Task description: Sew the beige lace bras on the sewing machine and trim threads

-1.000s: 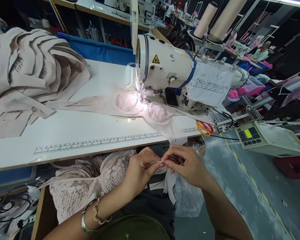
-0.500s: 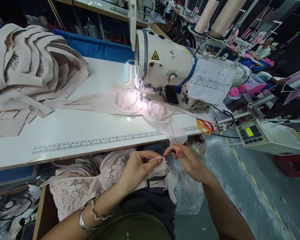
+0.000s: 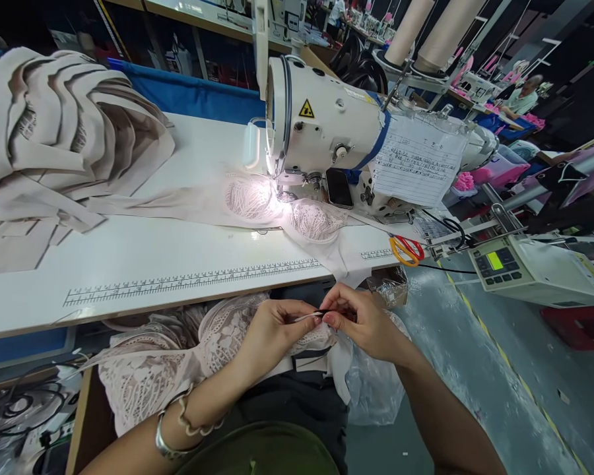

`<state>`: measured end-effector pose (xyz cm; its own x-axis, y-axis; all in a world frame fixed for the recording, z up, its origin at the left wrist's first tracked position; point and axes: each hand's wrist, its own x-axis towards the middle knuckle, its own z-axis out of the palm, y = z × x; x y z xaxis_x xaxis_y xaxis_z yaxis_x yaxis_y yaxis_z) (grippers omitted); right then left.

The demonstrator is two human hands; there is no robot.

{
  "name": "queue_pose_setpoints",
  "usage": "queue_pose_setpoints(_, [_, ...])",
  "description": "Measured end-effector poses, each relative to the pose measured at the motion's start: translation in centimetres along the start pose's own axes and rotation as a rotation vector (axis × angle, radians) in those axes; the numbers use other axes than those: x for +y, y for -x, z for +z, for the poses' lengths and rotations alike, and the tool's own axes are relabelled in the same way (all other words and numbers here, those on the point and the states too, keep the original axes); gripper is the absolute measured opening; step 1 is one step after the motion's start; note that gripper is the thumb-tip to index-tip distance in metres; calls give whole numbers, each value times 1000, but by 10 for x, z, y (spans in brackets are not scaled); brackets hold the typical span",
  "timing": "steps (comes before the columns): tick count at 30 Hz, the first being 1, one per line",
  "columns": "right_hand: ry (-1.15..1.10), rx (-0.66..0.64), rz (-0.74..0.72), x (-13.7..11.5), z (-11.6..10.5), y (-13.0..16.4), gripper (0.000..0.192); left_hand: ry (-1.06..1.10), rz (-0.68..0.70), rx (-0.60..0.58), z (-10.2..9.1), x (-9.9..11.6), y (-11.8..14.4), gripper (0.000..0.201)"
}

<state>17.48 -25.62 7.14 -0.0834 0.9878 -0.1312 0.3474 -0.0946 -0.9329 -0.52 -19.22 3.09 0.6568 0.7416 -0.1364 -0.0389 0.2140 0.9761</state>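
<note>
Over my lap lies a pale pink lace bra [image 3: 230, 330], part of a loose heap of the same kind. My left hand [image 3: 272, 333] is closed, its thumb and forefinger pinching the bra's upper edge. My right hand [image 3: 369, 323] is closed too, thumb and forefinger meeting my left fingertips at that edge. A small dark bit shows between the fingertips; I cannot tell what it is. Above my hands, another lace bra [image 3: 314, 221] lies under the lit needle area of a white sewing machine [image 3: 327, 112], one band hanging over the table's front edge.
A tall stack of pale fabric pieces [image 3: 79, 132] covers the table's left end. A printed ruler [image 3: 193, 280] runs along the white table [image 3: 143, 247]. Orange and red-handled scissors [image 3: 404, 251], a phone [image 3: 338, 189] and a control box [image 3: 505, 264] are to the right. A clear plastic bag [image 3: 376, 389] hangs below.
My right hand has moved slightly left and its fingers have closed at the bra's edge against my left fingertips. My left hand and the bra on the machine stay in place.
</note>
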Motion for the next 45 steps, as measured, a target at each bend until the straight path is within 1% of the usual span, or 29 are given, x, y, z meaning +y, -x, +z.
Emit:
queue_pose_setpoints(7, [-34, 63, -8, 7, 7, -1, 21, 6, -7, 7, 0, 3, 0, 22])
queue_pose_setpoints(9, [-59, 137, -32, 10, 6, -1, 27, 11, -35, 19, 0, 3, 0, 23])
queue_pose_setpoints(12, [-62, 298, -128, 16, 2, 3, 38, 71, -100, 52, -2, 0, -1, 27])
queue_pose_setpoints(14, [29, 366, -186, 22, 1, 10, 37, 141, -126, 81, -3, -3, -1, 28])
queue_pose_setpoints(15, [96, 371, -201, 25, 2, 14, 33, 170, -135, 94, -3, -4, -2, 29])
queue_pose_setpoints(19, [327, 254, -210, 41, 12, 26, 13, 232, -146, 143, -4, -5, -3, 34])
queue_pose_setpoints(21, [395, 229, -185, 50, 18, 27, 17, 255, -148, 158, -4, -5, -4, 35])
queue_pose_setpoints(23, [402, 204, -128, 57, 21, 27, 19, 264, -152, 164, -3, -3, -4, 36])
queue_pose_setpoints(26, [313, 80, -18, 60, 19, 27, 16, 232, -138, 180, -3, -3, -4, 38])
queue_pose_setpoints(27, [290, 41, 12, 59, 18, 28, 17, 211, -132, 190, -4, -3, -4, 39])
queue_pose_setpoints(29, [278, 5, 49, 53, 16, 29, 20, 174, -122, 208, -4, -3, -4, 38])
queue_pose_setpoints(34, [267, 29, 72, 43, 19, 31, 22, 97, -76, 211, -3, -2, -4, 34])
queue_pose_setpoints(36, [280, -35, 111, 45, 21, 31, 22, 55, -57, 225, -3, -1, -4, 32])
queue_pose_setpoints(38, [355, -125, 172, 48, 22, 31, 35, 12, -42, 246, -3, -2, -4, 30])
queue_pose_setpoints(40, [462, -172, 210, 50, 21, 33, 44, -20, -27, 259, -5, -4, -4, 30])
queue_pose_setpoints(42, [500, -179, 172, 46, 15, 37, 46, -34, -14, 260, -8, -6, -6, 32])
queue_pose_setpoints(45, [378, -187, 3, 32, 1, 48, 45, -56, 9, 237, -16, -9, -10, 35])
